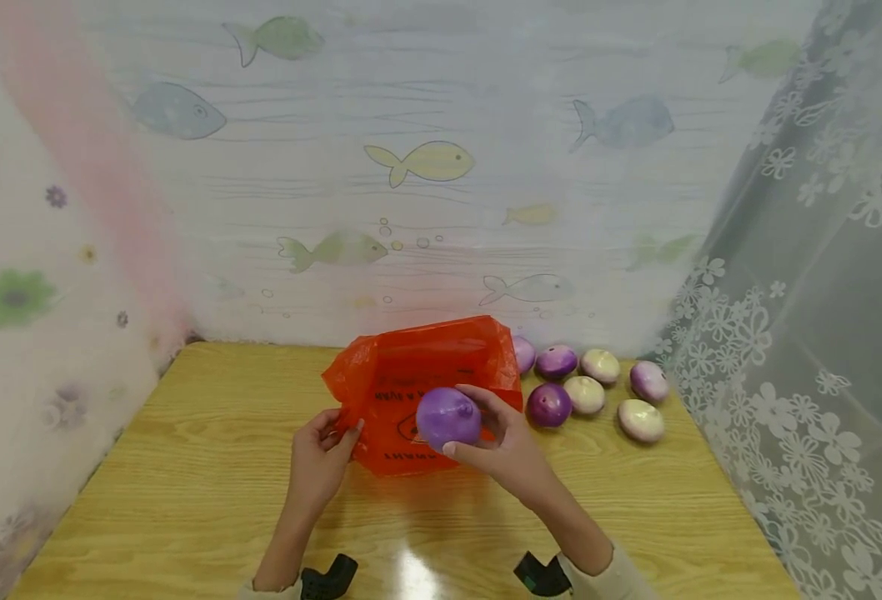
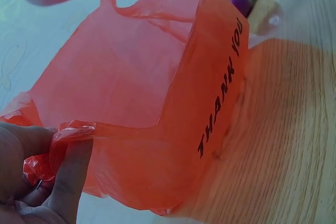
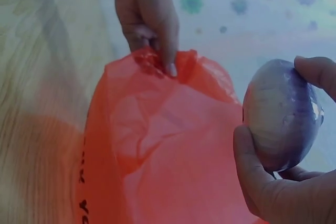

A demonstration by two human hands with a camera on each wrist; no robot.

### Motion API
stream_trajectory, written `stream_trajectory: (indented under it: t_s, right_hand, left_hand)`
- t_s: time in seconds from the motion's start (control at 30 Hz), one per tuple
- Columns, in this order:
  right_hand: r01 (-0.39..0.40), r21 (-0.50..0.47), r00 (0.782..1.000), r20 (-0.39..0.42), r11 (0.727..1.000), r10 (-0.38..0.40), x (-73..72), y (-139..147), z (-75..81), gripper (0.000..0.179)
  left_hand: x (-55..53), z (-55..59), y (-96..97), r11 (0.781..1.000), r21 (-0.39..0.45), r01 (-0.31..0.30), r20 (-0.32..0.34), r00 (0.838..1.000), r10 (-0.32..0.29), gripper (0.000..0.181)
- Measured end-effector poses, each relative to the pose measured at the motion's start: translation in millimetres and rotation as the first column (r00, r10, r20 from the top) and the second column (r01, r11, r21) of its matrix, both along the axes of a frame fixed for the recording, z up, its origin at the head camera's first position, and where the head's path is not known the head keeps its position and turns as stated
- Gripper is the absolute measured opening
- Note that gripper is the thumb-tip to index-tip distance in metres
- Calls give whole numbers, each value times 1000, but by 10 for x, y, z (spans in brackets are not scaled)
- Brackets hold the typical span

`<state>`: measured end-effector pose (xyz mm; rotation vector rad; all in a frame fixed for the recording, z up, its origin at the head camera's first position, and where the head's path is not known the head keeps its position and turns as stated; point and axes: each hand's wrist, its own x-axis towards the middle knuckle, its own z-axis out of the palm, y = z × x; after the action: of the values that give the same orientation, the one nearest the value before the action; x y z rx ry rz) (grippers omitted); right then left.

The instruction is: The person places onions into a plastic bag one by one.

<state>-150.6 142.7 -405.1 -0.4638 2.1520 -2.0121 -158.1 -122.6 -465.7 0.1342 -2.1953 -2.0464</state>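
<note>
A red plastic carrier bag (image 1: 441, 350) with black "THANK YOU" lettering lies on the table, its mouth spread toward the person. My left hand (image 1: 321, 458) pinches the bag's left edge between thumb and fingers; the left wrist view shows the gathered plastic (image 2: 71, 129) there. In front of the mouth, my right hand (image 1: 519, 458) holds a glossy round vegetable (image 1: 447, 419), purple with a small nub. Its other side looks cream in the right wrist view, where thumb and fingers curl round the vegetable (image 3: 278, 116).
Several similar purple and cream round vegetables (image 1: 586, 395) sit on the wooden table (image 1: 208, 467) just right of the bag. A fish-patterned curtain (image 1: 441, 208) hangs behind the table, and a lace curtain (image 1: 786, 350) borders its right side.
</note>
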Motion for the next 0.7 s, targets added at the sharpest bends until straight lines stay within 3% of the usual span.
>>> stream_trajectory:
  t_s: [0.17, 0.4, 0.6, 0.7]
  right_hand:
    - [57, 94, 998, 34, 994, -60, -164, -131, 8, 70]
    - [68, 196, 995, 59, 978, -81, -395, -310, 17, 73]
    - [127, 286, 988, 50, 950, -147, -674, -482, -23, 79]
    - [149, 284, 986, 31, 947, -164, -841, -560, -65, 77]
  left_hand:
    - [-1, -8, 15, 1000, 10, -1, 2, 1000, 1, 22]
    - [-18, -17, 27, 1000, -1, 7, 8, 1000, -7, 23]
    - [-31, -11, 36, 1000, -12, 21, -12, 1000, -21, 22]
    - [-28, -5, 38, 1000, -17, 27, -29, 999, -27, 22]
